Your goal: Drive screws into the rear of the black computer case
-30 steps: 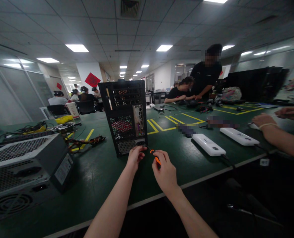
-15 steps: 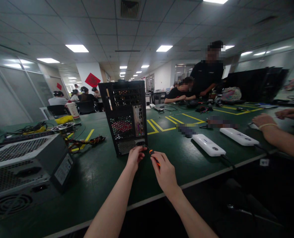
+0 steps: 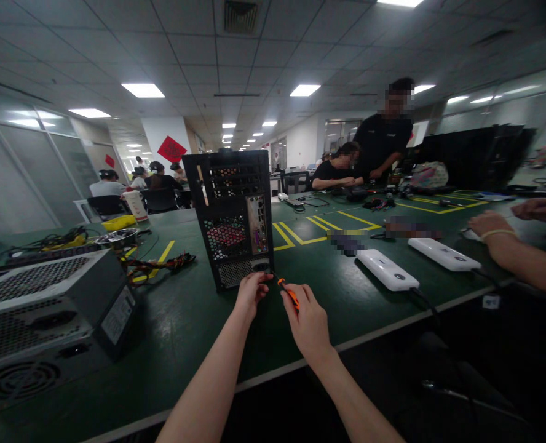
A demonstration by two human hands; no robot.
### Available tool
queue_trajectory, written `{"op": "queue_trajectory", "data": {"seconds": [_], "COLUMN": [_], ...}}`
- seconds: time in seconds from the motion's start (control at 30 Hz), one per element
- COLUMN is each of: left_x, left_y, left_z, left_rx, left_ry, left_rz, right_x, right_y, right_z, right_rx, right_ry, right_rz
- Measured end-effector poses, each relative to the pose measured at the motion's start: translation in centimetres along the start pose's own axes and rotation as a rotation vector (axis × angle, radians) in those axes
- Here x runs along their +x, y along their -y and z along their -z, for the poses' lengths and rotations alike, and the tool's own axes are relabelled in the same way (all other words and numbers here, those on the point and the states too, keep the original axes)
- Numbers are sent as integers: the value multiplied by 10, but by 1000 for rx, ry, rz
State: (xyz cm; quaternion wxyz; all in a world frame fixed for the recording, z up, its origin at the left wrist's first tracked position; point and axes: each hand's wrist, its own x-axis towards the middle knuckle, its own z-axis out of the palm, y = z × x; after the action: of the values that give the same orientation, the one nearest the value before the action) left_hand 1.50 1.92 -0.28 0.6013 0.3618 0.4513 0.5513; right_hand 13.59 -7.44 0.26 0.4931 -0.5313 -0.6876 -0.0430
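A black computer tower case (image 3: 229,203) stands upright on the green table (image 3: 176,326), its rear panel facing me. At its lower right corner, beside the power supply's grille, my left hand (image 3: 251,292) is closed with thumb and forefinger together near the screwdriver's tip. Whether a small part is pinched there I cannot make out. My right hand (image 3: 307,314) holds an orange and black screwdriver (image 3: 293,298) by its handle, with the tip pointed toward the case's lower right edge. The screw itself is too small to see.
A loose grey power supply (image 3: 47,320) lies at left, its cable bundle (image 3: 162,264) behind it. Two white power banks (image 3: 386,271) with cables lie at right. Another person's forearm (image 3: 526,252) rests on the table at far right. More people sit and stand farther back.
My right hand has turned slightly around the screwdriver, and more of the orange handle shows. My left hand and the case stay in place.
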Motion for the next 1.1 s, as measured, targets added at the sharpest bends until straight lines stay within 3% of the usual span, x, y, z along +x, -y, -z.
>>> {"op": "queue_trajectory", "data": {"seconds": [0.67, 1.1], "left_x": [-1, 1], "left_y": [0, 1], "left_z": [0, 1], "left_rx": [-8, -6], "left_ry": [10, 21], "left_rz": [0, -6], "right_x": [0, 1], "right_y": [1, 2], "right_z": [-2, 1], "right_rx": [-40, -10], "right_ry": [-47, 18], "right_rz": [10, -19]}}
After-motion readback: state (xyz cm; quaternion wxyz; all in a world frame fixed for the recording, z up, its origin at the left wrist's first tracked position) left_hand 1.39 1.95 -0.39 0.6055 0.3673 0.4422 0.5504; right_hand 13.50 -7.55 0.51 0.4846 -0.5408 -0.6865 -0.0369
